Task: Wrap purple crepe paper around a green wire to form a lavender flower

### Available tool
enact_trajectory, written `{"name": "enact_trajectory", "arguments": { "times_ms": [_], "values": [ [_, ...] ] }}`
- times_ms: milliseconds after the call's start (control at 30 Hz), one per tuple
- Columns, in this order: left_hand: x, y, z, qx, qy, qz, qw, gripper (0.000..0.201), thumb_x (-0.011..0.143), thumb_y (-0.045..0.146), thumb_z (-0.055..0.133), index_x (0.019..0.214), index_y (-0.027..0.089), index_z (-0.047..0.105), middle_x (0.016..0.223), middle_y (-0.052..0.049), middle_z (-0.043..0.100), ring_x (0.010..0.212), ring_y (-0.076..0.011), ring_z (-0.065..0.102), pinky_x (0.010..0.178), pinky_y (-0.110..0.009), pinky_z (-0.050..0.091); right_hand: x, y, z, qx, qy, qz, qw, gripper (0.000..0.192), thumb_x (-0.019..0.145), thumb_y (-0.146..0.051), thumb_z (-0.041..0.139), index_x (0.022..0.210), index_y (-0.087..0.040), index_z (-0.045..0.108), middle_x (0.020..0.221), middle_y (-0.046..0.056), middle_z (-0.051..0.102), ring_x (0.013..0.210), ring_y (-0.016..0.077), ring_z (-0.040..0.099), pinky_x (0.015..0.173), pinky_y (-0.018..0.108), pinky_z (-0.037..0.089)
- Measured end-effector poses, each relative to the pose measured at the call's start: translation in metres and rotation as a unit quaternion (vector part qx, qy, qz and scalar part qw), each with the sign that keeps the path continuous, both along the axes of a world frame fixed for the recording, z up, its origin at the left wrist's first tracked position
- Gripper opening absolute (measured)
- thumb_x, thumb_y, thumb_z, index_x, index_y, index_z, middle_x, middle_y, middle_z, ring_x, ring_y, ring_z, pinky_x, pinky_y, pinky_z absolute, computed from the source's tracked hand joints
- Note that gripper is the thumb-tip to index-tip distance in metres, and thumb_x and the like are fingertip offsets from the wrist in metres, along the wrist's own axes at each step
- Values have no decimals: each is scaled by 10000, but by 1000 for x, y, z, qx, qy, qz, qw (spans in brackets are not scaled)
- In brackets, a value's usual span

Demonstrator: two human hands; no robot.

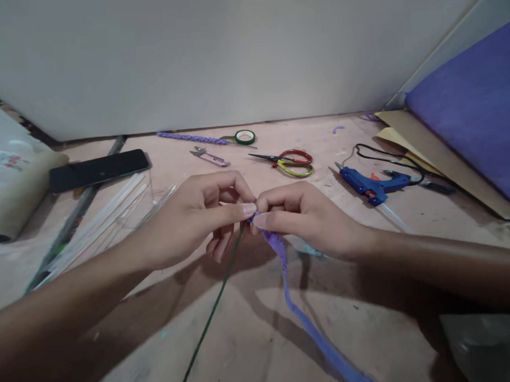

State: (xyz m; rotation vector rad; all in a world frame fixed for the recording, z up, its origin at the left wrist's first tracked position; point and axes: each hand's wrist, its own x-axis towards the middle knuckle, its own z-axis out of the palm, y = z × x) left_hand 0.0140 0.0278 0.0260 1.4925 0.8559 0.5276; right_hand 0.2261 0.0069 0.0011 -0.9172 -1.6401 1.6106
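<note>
My left hand (208,214) and my right hand (300,217) meet in the middle of the view, thumbs and forefingers pinching a purple crepe-like paper strip (277,244) at its upper end. From my right fingers the strip hangs down, twisted near the top and flatter lower, toward the bottom edge. A thin green wire or stem (216,300) runs from the pinch down to the lower left. The purple bunch at the fingertips is mostly covered by both thumbs, so how strip and stem join there is hidden.
Beyond my hands lie red-and-yellow-handled scissors (294,162), thread snips (210,157), green tape (245,137) and a purple-wrapped stem (191,138). At left are a phone (99,170) and clear-wrapped sticks (99,220). A blue glue gun (367,183) with a cord sits right.
</note>
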Motion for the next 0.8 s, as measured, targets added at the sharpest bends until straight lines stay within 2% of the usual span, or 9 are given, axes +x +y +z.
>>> {"name": "enact_trajectory", "arguments": {
  "times_ms": [133,233,300,367,433,533,633,700,800],
  "values": [
    [-1,5,5,4,-5,14,1000,217,886,212,828,823,192,622,512,64,658,363,-82,596,362,-105,459,2,5,2,98,-27,-35,994,159,895,-248,681,754,-176,692,786,-10,616,784,137,573,707,272,433],
    [-1,3,-1,-4,-4,51,999,232,876,176,819,798,194,601,519,73,655,363,-71,601,368,-92,442,-1,1,-2,40,-19,-4,999,164,977,-273,590,833,-201,619,757,-27,640,705,130,577,665,271,446],
    [-1,1,-5,-9,2,72,997,221,899,155,772,789,194,585,515,79,641,351,-68,595,361,-92,428,-4,-2,-5,-8,-15,0,1000,163,1018,-281,528,869,-223,560,667,-76,556,576,110,484,577,259,408],
    [1,-1,-8,-12,-4,90,996,224,909,146,746,786,197,566,506,87,621,331,-65,572,348,-95,408,-4,-5,-8,6,-29,-25,999,165,1036,-275,509,881,-229,541,651,-97,466,557,104,417,551,255,364],
    [2,-3,-10,-20,-21,103,994,228,906,152,748,794,204,556,490,95,600,314,-63,543,335,-98,383,-2,-5,-9,92,-73,-48,992,172,1051,-270,515,897,-215,569,699,-80,480,624,108,438,593,264,350],
    [5,-5,-12,-42,-34,115,992,219,897,175,764,813,211,565,466,103,575,296,-64,512,321,-96,351,3,-3,-8,261,-169,-56,949,163,1046,-226,537,924,-173,631,786,-34,572,719,119,488,666,282,352],
    [7,-7,-13,-61,-36,106,992,236,859,206,823,820,204,590,464,101,569,294,-66,512,314,-93,344,6,-1,-3,348,-194,-45,916,130,992,-158,572,911,-133,671,825,-7,623,739,114,521,692,275,370],
    [7,-8,-12,-64,-34,96,993,262,836,219,861,819,198,600,469,97,574,301,-66,516,315,-90,342,7,-1,1,342,-186,-42,920,97,958,-149,620,901,-129,696,801,-19,632,711,100,521,675,258,375],
    [6,-10,-10,-57,-21,73,995,254,884,237,833,832,201,587,457,90,578,304,-69,511,323,-93,345,7,-1,3,274,-171,-44,945,64,909,-156,687,859,-144,725,699,-62,582,630,77,470,607,238,354]
  ]
}}
